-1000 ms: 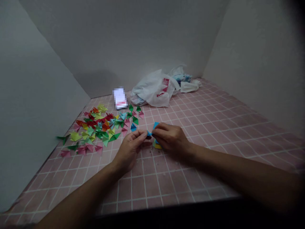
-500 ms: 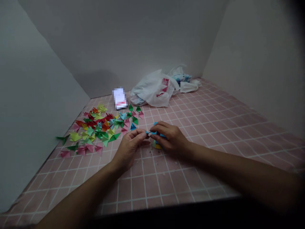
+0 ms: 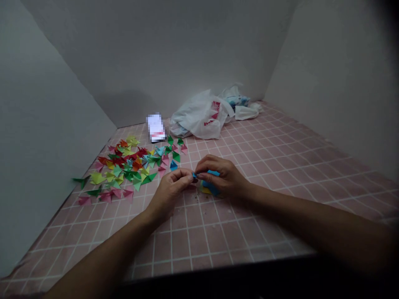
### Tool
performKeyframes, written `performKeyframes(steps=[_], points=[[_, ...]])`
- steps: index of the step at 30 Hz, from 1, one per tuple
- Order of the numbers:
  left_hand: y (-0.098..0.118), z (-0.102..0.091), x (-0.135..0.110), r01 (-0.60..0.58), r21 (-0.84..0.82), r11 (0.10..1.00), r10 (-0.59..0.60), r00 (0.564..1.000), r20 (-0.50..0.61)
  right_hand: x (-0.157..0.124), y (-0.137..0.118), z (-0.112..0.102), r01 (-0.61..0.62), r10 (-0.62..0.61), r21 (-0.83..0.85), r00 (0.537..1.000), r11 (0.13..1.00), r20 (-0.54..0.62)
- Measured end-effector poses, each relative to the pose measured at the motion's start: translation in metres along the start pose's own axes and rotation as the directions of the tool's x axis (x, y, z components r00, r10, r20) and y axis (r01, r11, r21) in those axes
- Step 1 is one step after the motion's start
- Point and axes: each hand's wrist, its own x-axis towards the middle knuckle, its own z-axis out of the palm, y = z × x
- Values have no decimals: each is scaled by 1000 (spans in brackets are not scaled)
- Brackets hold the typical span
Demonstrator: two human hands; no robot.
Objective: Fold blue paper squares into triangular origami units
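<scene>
A small piece of folded blue paper [image 3: 194, 175] is pinched between the fingertips of both hands, mostly covered by them. My left hand [image 3: 173, 187] grips it from the left, thumb against curled fingers. From the other side, my right hand [image 3: 222, 176] closes its thumb and fingers on the paper's right end. Under the right hand lie blue paper sheets [image 3: 213, 189] with a yellow sheet [image 3: 205, 190] at their edge. A folded blue paper piece [image 3: 173, 165] rests on the table just beyond my left hand.
Many folded paper pieces [image 3: 128, 171] in several colours spread over the left of the pink checked tablecloth [image 3: 174, 249]. Behind them stands a lit phone [image 3: 156, 128]. A white plastic bag [image 3: 199, 118] and more bags [image 3: 246, 111] lie near the back wall.
My right fingertips have moved left, closer against the left ones at the blue paper. More of the blue sheets beneath the right hand now shows.
</scene>
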Motion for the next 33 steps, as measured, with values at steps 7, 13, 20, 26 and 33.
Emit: performKeyframes(steps=[7,13,20,26,33], points=[[0,0,0,-20,8,1000,19,998,54,1,0,0,-103,103,137,995,985,10],[-1,-1,0,-68,104,992,63,997,54,1,-2,0,-118,115,148,993,982,30],[-1,-3,1,-96,150,984,86,994,69,1,-1,-1,-127,123,144,992,981,41],[-1,-4,1,-112,165,980,99,992,80,1,0,-1,-98,93,127,995,987,42],[-1,-4,0,-105,163,981,93,993,75,0,-2,1,-50,48,72,998,996,30]])
